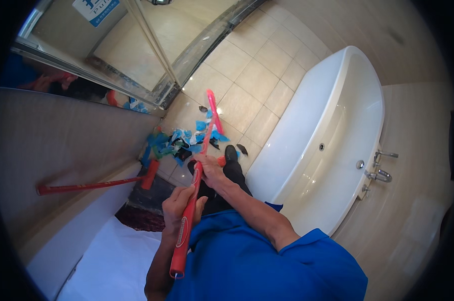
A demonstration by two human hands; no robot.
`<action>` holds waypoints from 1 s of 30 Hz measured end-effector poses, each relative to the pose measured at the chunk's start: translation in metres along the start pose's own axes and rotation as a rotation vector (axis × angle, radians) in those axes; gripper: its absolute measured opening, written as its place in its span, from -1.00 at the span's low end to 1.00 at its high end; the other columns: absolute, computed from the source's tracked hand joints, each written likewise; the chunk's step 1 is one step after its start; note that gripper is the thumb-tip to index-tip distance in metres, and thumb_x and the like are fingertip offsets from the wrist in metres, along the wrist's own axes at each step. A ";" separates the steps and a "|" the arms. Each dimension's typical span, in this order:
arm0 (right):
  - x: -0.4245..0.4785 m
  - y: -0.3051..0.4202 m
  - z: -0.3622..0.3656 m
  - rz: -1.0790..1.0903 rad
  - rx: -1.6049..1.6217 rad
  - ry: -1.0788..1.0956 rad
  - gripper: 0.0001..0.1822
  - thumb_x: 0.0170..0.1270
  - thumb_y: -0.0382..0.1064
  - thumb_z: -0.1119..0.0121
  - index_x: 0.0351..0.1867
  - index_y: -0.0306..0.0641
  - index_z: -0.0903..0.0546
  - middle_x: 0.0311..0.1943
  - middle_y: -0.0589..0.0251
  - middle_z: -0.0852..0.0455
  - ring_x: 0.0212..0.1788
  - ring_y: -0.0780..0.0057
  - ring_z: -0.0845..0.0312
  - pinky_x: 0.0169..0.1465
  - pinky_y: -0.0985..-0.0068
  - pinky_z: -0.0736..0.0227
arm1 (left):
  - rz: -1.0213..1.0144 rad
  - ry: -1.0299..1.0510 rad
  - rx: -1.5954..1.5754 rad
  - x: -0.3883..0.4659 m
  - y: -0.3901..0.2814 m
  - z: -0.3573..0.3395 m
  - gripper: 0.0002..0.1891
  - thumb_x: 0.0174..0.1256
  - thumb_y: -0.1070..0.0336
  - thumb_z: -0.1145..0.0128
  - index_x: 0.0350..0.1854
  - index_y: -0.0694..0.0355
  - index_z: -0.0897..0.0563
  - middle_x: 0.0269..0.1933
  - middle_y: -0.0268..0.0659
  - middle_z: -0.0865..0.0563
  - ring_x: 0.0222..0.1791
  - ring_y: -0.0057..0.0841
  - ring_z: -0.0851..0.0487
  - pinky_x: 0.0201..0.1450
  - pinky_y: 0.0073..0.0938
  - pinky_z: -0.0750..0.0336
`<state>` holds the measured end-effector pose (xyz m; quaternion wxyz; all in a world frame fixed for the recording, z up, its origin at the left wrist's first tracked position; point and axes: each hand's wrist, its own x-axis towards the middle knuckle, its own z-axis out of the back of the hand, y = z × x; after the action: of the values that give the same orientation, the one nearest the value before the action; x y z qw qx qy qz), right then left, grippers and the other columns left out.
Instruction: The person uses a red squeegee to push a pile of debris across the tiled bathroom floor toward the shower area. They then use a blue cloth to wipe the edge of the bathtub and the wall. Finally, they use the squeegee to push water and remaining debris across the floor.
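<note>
Both my hands grip the red handle of a long tool that runs from my chest down to the floor. My left hand is round its upper part; my right hand holds it lower down, near my shoes. At its far end a pink-red head, seemingly a squeegee or broom, touches the tiles. Just left of that head lies a heap of blue, white, black and green scraps. Another tool with a red handle leans at the left, its red head beside the heap.
A white bathtub with chrome taps stands at the right. A glass shower enclosure with a metal frame is at the upper left. Dark loose pieces lie near my shoe. A dark threshold and white sheet are at lower left.
</note>
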<state>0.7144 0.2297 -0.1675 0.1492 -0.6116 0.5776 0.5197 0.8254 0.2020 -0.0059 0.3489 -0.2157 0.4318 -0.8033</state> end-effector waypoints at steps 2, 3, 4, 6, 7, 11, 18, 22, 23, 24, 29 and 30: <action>-0.019 0.007 -0.011 -0.016 -0.089 0.035 -0.80 0.12 -0.18 -0.05 -0.50 -0.27 -0.45 -0.76 0.33 -0.41 -0.84 0.59 -0.21 -0.79 0.62 -0.09 | 0.001 -0.033 0.000 -0.005 -0.005 0.009 -0.74 -0.11 0.45 -0.24 -0.31 0.38 -0.54 -0.47 -0.11 -0.58 -0.56 -0.38 -0.58 -0.50 -0.50 -0.43; -0.024 0.011 -0.013 -0.023 -0.137 0.058 -0.80 0.13 -0.17 -0.05 -0.49 -0.28 -0.45 -0.76 0.33 -0.41 -0.85 0.59 -0.21 -0.80 0.61 -0.09 | 0.001 -0.055 0.002 -0.008 -0.007 0.011 -0.73 -0.11 0.44 -0.25 -0.31 0.39 -0.54 -0.48 -0.12 -0.58 -0.56 -0.39 -0.57 -0.50 -0.51 -0.43; -0.026 0.007 -0.011 -0.004 -0.121 0.034 -0.77 0.12 -0.16 -0.05 -0.53 -0.28 -0.44 -0.78 0.30 -0.39 -0.86 0.57 -0.19 -0.81 0.59 -0.07 | 0.010 -0.063 -0.019 -0.010 -0.007 0.011 -0.74 -0.11 0.43 -0.25 -0.31 0.38 -0.54 -0.48 -0.12 -0.58 -0.56 -0.41 -0.57 -0.50 -0.52 -0.43; -0.029 0.004 -0.001 -0.015 -0.154 -0.005 -0.76 0.11 -0.18 -0.02 -0.61 -0.27 -0.40 -0.82 0.27 -0.37 -0.89 0.53 -0.18 -0.82 0.57 -0.07 | 0.036 -0.085 -0.060 -0.015 -0.005 0.008 -0.74 -0.10 0.42 -0.26 -0.32 0.38 -0.55 -0.48 -0.13 -0.59 -0.56 -0.43 -0.57 -0.49 -0.54 -0.43; -0.032 0.004 0.006 -0.024 -0.173 -0.022 -0.75 0.10 -0.18 0.00 -0.65 -0.26 -0.38 -0.84 0.26 -0.35 -0.90 0.51 -0.17 -0.82 0.56 -0.07 | 0.061 -0.067 -0.108 -0.018 -0.003 0.004 -0.73 -0.10 0.42 -0.27 -0.31 0.37 -0.56 -0.48 -0.13 -0.59 -0.56 -0.44 -0.57 -0.48 -0.54 -0.43; -0.033 -0.001 0.057 -0.137 -0.121 -0.121 -0.76 0.08 -0.20 0.01 -0.66 -0.25 -0.38 -0.83 0.27 -0.32 -0.88 0.48 -0.18 -0.80 0.51 -0.11 | 0.126 0.013 -0.200 -0.031 0.009 -0.028 -0.71 -0.13 0.42 -0.29 -0.29 0.37 -0.57 -0.48 -0.14 -0.60 -0.53 -0.45 -0.58 -0.43 -0.55 -0.45; -0.027 -0.012 0.050 -0.181 0.115 0.011 -0.74 0.07 -0.18 -0.04 -0.66 -0.29 -0.40 -0.81 0.21 -0.37 -0.86 0.44 -0.23 -0.77 0.50 -0.19 | 0.119 -0.026 -0.053 -0.020 -0.023 -0.033 -0.73 -0.13 0.45 -0.25 -0.31 0.37 -0.57 -0.47 -0.14 -0.60 -0.53 -0.43 -0.59 -0.44 -0.53 -0.44; -0.026 0.007 0.030 -0.081 0.033 0.176 -0.80 0.12 -0.18 -0.04 -0.55 -0.24 -0.42 -0.77 0.29 -0.39 -0.82 0.52 -0.25 -0.75 0.59 -0.15 | 0.037 -0.067 0.037 -0.016 -0.034 -0.026 -0.73 -0.11 0.41 -0.25 -0.30 0.37 -0.55 -0.47 -0.15 -0.59 -0.55 -0.47 -0.57 -0.46 -0.57 -0.42; -0.028 0.010 0.028 -0.062 0.018 0.147 -0.79 0.12 -0.18 -0.03 -0.55 -0.25 -0.42 -0.78 0.29 -0.39 -0.83 0.53 -0.24 -0.76 0.60 -0.15 | 0.038 -0.066 0.048 -0.016 -0.037 -0.027 -0.73 -0.10 0.41 -0.24 -0.30 0.37 -0.55 -0.47 -0.15 -0.59 -0.55 -0.47 -0.57 -0.46 -0.57 -0.42; -0.033 0.017 0.024 -0.040 -0.002 0.119 -0.79 0.12 -0.18 -0.03 -0.54 -0.26 -0.41 -0.78 0.29 -0.39 -0.84 0.53 -0.23 -0.77 0.60 -0.14 | 0.037 -0.071 0.056 -0.016 -0.039 -0.027 -0.73 -0.10 0.41 -0.24 -0.30 0.37 -0.55 -0.47 -0.16 -0.59 -0.55 -0.47 -0.57 -0.45 -0.57 -0.42; -0.045 0.021 0.030 -0.025 -0.087 0.031 -0.78 0.12 -0.20 -0.01 -0.56 -0.29 -0.41 -0.81 0.28 -0.36 -0.87 0.52 -0.19 -0.80 0.59 -0.12 | 0.082 -0.047 -0.060 -0.021 -0.033 -0.023 -0.72 -0.07 0.37 -0.25 -0.29 0.38 -0.55 -0.46 -0.16 -0.60 -0.53 -0.50 -0.57 -0.43 -0.59 -0.42; -0.044 0.016 0.037 -0.037 -0.085 0.004 -0.78 0.11 -0.20 -0.01 -0.58 -0.29 -0.41 -0.82 0.27 -0.36 -0.88 0.52 -0.18 -0.81 0.59 -0.11 | 0.105 -0.020 -0.105 -0.021 -0.030 -0.024 -0.72 -0.07 0.37 -0.25 -0.29 0.38 -0.55 -0.46 -0.16 -0.60 -0.52 -0.51 -0.57 -0.42 -0.59 -0.42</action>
<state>0.6928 0.2785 -0.1403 0.1318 -0.6289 0.5439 0.5398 0.8133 0.2421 0.0055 0.3830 -0.2191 0.4804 -0.7580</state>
